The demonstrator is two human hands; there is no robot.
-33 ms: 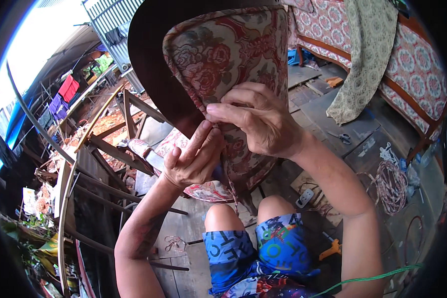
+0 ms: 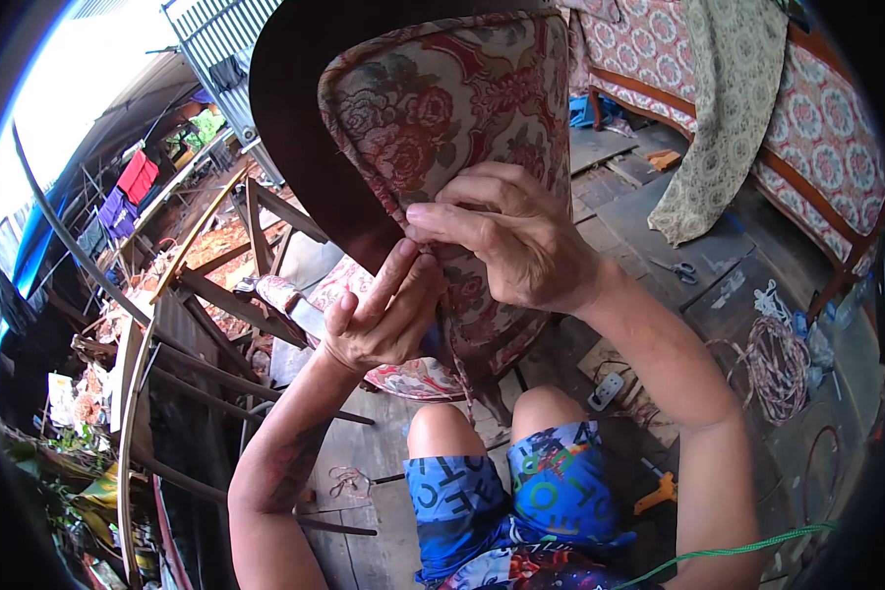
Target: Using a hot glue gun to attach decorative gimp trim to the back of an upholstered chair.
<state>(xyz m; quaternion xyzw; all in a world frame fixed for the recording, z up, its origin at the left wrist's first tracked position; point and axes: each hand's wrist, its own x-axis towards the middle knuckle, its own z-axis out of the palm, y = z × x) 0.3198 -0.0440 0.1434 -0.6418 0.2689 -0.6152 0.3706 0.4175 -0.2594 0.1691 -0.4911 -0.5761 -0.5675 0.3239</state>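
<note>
Little had moved: right hand (image 2: 529, 241) pinched chair-back piping (image 2: 390, 204) toward twelve o'clock; left hand (image 2: 391, 320) touched it, finger grip unclear.

the right grip (image 2: 521, 241) hides some piping (image 2: 374, 184); dark chair frame (image 2: 290, 128) cut off above

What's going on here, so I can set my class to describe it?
A seated person works bare-handed at a floral upholstered chair back. The right hand pinches at the patterned piping along its edge, while the left hand has its fingertips against the same spot, just below. Part of the piping hangs loose beneath the hands. On the floor to the right lie scissors and a bundle of cord.
</note>
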